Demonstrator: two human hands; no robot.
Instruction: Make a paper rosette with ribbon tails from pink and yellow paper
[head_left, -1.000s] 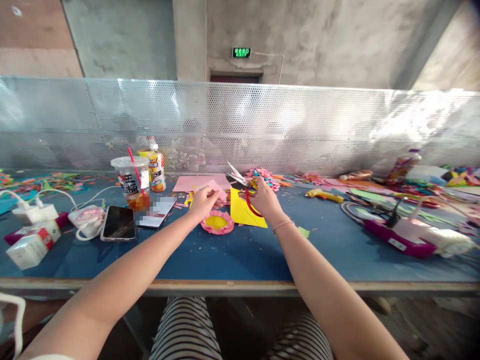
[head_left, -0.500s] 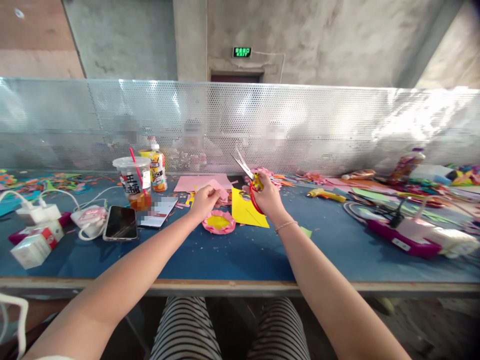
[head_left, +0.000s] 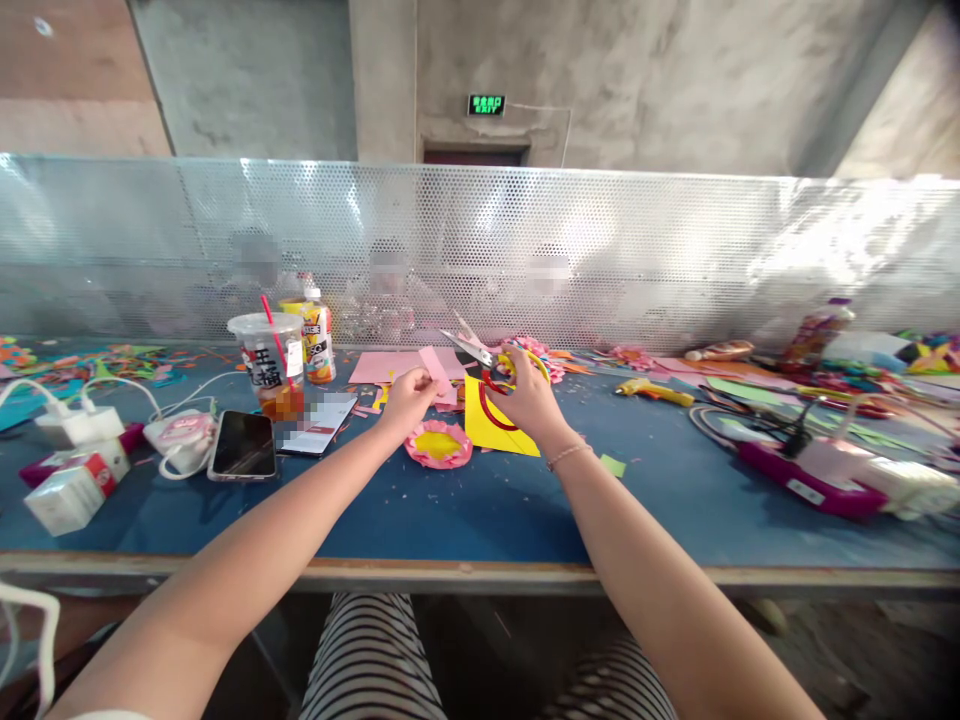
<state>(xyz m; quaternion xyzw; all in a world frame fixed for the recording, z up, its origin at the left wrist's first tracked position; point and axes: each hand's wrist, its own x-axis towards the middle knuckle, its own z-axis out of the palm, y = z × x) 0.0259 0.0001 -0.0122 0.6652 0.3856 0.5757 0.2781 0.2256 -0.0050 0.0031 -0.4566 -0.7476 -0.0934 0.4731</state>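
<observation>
Pinched almost together, the left fingers (head_left: pixel 432 386) hold a pink paper piece (head_left: pixel 432 366) that slants up and leftward beyond them, its gripped end hidden, while the right fingers (head_left: pixel 520 362), spread around the handles, hold scissors (head_left: pixel 478 352) whose parted blades point forward-left.

The green-lettered sign (head_left: pixel 486 105) on the concrete wall (head_left: pixel 637 90) reads 安全出口, with EXIT beneath. Large dark characters on the clear plastic cup (head_left: pixel 255 362) seem to include 王 and 桶. The bottle (head_left: pixel 319 338) beside it carries what looks like SQ; its smaller print is too blurred.
</observation>
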